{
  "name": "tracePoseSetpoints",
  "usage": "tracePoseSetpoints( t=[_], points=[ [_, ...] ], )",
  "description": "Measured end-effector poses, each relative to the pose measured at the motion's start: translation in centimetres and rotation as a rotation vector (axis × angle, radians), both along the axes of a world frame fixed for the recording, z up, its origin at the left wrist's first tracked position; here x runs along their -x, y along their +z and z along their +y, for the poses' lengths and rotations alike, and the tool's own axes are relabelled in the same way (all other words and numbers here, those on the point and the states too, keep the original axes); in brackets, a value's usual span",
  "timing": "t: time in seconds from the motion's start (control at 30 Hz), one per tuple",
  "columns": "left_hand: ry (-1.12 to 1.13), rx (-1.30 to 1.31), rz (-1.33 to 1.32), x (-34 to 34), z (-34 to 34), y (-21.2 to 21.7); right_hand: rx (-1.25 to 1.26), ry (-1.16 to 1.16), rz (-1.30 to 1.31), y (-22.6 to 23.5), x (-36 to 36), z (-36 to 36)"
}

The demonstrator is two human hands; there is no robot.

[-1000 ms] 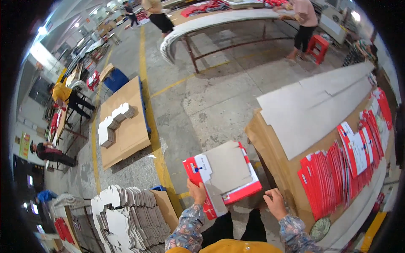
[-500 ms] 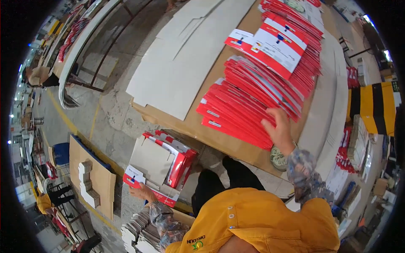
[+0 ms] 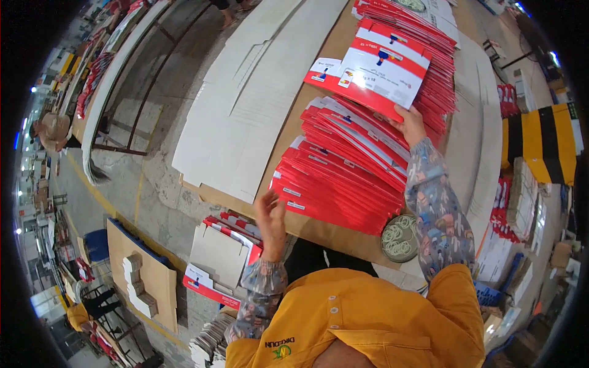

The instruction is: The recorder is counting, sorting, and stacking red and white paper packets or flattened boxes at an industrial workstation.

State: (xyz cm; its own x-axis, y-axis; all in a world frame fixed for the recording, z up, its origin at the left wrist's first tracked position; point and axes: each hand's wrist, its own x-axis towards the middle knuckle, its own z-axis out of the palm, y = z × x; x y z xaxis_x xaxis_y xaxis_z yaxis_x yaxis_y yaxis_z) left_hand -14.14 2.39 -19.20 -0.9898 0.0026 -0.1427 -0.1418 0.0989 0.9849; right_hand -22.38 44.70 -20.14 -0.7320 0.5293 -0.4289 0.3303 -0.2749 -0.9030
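Observation:
My right hand (image 3: 411, 124) has its thumb and fingers on the near corner of a flat red and white printed carton (image 3: 388, 69), which lies on top of the far stack of red cartons. Below that hand, a fanned row of flat red cartons (image 3: 343, 178) spreads across the brown cardboard table cover (image 3: 307, 229). My left hand (image 3: 271, 222) is raised off the table's near edge, fingers apart and holding nothing, close to the row's left end. Left of it, a pile of red and white cartons (image 3: 211, 289) with grey board on top sits lower down.
Pale rubber bands (image 3: 400, 238) fill a round tin (image 3: 384, 246) beside my right forearm. Large white card sheets (image 3: 239, 98) cover the table's left part. Cut white pieces (image 3: 136, 288) rest on a brown board at lower left. A yellow and black striped block (image 3: 537, 145) stands at right.
My right hand has moved away from me, from the fanned row to the top carton's corner. My left hand has left the low pile and come up beside the table edge.

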Motion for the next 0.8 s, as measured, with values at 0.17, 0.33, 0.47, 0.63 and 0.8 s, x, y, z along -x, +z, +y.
tracePoseSetpoints(
  t=[0.17, 0.33, 0.47, 0.63, 0.8],
  points=[
    [-0.194, -0.458, -0.185, 5.7, 6.5, 4.5, 0.191, -0.023, 0.285, 8.1, -2.7, -8.9],
    [0.059, -0.860, -0.465, 9.0, 7.1, 4.4, 0.353, 0.263, 0.151, 8.4, -9.2, -16.8],
    [0.222, -0.820, -0.358, 9.6, -1.5, 3.4, -1.010, 0.364, 0.162, 5.2, -11.5, -13.4],
    [0.426, -0.661, -0.238, 6.7, -11.7, 3.1, -1.520, 0.532, -0.170, 1.6, -11.1, -9.5],
    [0.527, -0.632, -0.217, 3.2, -15.1, 3.6, -1.629, 0.718, -0.240, -1.0, -10.3, -8.3]
  ],
)
